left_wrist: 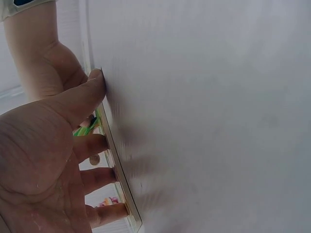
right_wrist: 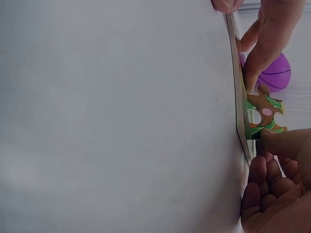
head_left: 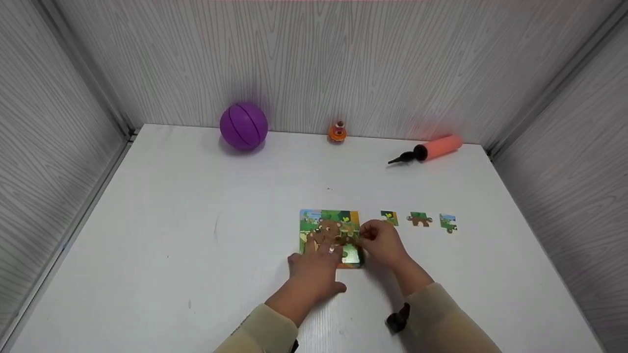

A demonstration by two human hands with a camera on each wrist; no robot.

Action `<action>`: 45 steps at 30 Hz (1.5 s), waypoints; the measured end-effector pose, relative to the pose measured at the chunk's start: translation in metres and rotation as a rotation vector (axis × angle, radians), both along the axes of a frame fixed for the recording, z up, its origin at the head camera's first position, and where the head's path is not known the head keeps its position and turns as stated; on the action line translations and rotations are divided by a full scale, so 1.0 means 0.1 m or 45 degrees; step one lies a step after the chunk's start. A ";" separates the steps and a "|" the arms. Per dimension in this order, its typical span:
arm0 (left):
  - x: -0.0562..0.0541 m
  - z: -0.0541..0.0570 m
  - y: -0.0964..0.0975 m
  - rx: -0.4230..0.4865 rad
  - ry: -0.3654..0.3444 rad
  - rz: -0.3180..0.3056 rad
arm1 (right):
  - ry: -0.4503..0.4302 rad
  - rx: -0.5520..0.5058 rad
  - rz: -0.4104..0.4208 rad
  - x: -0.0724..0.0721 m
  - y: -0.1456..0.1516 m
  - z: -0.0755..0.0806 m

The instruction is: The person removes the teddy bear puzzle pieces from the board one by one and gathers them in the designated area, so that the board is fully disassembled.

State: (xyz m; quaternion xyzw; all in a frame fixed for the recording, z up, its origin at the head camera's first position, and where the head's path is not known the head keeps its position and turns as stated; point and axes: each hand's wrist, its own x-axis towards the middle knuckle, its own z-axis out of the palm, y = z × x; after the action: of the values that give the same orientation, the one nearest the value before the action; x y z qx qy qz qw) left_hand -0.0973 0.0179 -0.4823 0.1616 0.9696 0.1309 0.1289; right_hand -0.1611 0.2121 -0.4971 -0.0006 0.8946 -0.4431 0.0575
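A small picture puzzle board (head_left: 329, 214) with a brown bear lies on the white table. My left hand (head_left: 314, 274) rests on its lower left part, fingers straight and pressing down, covering some of the picture. In the left wrist view, those fingers (left_wrist: 99, 178) reach onto the board's edge. My right hand (head_left: 385, 243) is at the board's right side. Between thumb and fingers it pinches a green and brown puzzle piece (right_wrist: 265, 112), raised at a tilt above the board. Loose beside that hand lie a corner piece (head_left: 391, 215), a brown-green piece (head_left: 419, 219) and a blue-green piece (head_left: 447, 222).
At the table's back stand a purple ball (head_left: 244, 126) and a small orange toy figure (head_left: 337, 132). A red-orange hand pump (head_left: 441, 148) with a black nozzle lies at the back right. Wood-grain panels (head_left: 314, 63) enclose the table behind and at both sides.
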 end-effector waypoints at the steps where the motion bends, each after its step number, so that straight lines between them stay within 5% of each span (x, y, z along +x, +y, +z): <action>1: 0.00 0.00 0.00 0.002 -0.002 0.000 | 0.004 -0.014 0.006 0.00 0.00 0.00; 13: 0.00 -0.03 0.00 -0.010 0.028 -0.005 | 0.027 -0.203 0.001 0.00 0.05 -0.02; 23: 0.00 -0.04 0.03 -0.009 0.032 -0.042 | 0.018 -0.221 -0.062 -0.04 0.25 0.07; 45: -0.02 -0.01 0.03 -0.015 0.037 -0.068 | 0.127 -0.226 -0.242 -0.09 1.61 0.69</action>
State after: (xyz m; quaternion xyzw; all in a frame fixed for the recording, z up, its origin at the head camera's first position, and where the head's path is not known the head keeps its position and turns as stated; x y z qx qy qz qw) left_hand -0.0988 0.0213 -0.4835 0.1887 0.9674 0.1193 0.1191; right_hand -0.1706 0.3731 -0.4279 0.0571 0.8497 -0.5233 -0.0297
